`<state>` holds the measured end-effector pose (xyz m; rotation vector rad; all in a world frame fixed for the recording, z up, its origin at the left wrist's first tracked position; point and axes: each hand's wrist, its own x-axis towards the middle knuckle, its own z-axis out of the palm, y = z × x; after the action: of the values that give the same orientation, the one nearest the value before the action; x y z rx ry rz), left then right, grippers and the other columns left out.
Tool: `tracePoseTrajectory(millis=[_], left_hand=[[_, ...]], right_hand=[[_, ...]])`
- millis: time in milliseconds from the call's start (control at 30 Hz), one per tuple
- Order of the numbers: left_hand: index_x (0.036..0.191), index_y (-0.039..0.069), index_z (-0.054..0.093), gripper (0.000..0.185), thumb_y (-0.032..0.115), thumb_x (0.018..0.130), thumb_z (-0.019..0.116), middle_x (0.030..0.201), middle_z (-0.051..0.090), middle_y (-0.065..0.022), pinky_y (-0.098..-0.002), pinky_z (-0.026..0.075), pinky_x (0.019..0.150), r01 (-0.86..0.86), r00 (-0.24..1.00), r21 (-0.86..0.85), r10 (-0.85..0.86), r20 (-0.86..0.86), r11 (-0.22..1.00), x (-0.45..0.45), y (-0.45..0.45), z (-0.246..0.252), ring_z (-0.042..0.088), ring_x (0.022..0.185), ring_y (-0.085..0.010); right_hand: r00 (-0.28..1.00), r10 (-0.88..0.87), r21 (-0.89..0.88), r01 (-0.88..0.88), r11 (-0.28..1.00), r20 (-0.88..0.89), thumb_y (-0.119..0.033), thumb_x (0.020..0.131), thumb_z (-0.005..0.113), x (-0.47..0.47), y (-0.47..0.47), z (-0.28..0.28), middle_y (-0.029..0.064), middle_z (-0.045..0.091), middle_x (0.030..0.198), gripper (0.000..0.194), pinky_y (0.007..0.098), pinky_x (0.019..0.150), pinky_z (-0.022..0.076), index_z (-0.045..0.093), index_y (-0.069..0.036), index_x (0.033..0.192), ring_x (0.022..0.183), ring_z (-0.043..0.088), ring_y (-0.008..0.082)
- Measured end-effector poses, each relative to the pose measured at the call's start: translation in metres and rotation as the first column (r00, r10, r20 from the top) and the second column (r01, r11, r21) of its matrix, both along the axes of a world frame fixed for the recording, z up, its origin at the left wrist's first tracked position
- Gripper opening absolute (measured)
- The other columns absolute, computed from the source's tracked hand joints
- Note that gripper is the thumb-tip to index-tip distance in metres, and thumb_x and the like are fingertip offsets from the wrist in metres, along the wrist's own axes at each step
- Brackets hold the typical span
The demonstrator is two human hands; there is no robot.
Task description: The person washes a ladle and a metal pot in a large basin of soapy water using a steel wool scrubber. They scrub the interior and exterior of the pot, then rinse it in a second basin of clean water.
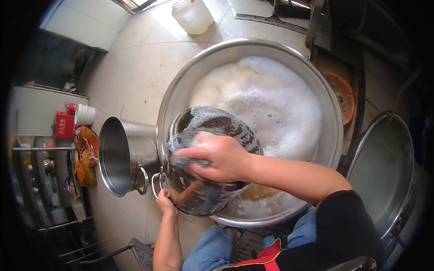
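Observation:
A metal stockpot (210, 200) lies tilted over the near left rim of a wide metal basin (251, 49), with suds streaked on its wall. My left hand (166, 202) grips the pot at its rim, beside a loop handle. Pressed to the pot, my right hand (217, 155) holds a grey scouring pad (190, 135), probably steel wool; both are blurred. Thick white foam (288, 101) covers much of the basin, and brownish water (261, 193) shows at the near side.
Left of the basin, another metal pot (140, 142) lies on its side on the tiled floor (135, 74). A large metal tub (379, 172) stands at right. A plastic jug (193, 17) is at the back. An orange bag (85, 159) and white bucket (84, 114) are at left.

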<state>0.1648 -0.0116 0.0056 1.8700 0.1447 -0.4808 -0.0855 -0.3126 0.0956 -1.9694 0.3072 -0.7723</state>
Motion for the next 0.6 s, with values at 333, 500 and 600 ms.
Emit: tracePoseTrajectory(millis=[333,500,600], left_hand=[[0.070,0.001,0.063,0.024,0.016,0.086,0.054,0.067,0.060,-0.0062,-0.0317,0.044,0.054,-0.041,0.999,0.009,0.041,0.032,0.999,-0.008,-0.010,0.003,0.058,0.059,-0.0173],[0.069,0.001,0.063,0.024,0.017,0.086,0.054,0.065,0.060,-0.0061,-0.0313,0.043,0.049,-0.021,1.000,-0.007,0.022,0.019,1.000,-0.011,-0.013,0.004,0.057,0.053,-0.0174],[0.070,0.001,0.063,0.024,0.017,0.085,0.055,0.066,0.061,-0.0065,-0.0318,0.045,0.051,-0.026,0.999,0.026,0.025,0.033,0.999,-0.008,-0.010,0.000,0.059,0.055,-0.0180]], right_hand=[[0.966,-0.158,0.059,0.173,0.983,-0.202,-0.024,0.088,0.067,-0.071,-0.008,-0.028,0.0143,0.066,0.088,0.037,0.0400,0.074,0.0539,0.070,-0.017,0.124,0.081,0.065,0.0304],[0.989,0.037,-0.112,-0.020,0.994,0.144,-0.030,0.087,0.068,0.017,-0.004,0.009,0.0165,0.066,0.092,0.032,0.0432,0.074,0.0550,0.072,-0.018,0.117,0.084,0.066,0.0346],[0.945,-0.171,0.097,0.206,0.974,-0.280,-0.040,0.092,0.059,0.062,-0.069,-0.002,0.0222,0.070,0.105,0.038,0.0476,0.087,0.0537,0.072,-0.014,0.116,0.097,0.068,0.0387]])
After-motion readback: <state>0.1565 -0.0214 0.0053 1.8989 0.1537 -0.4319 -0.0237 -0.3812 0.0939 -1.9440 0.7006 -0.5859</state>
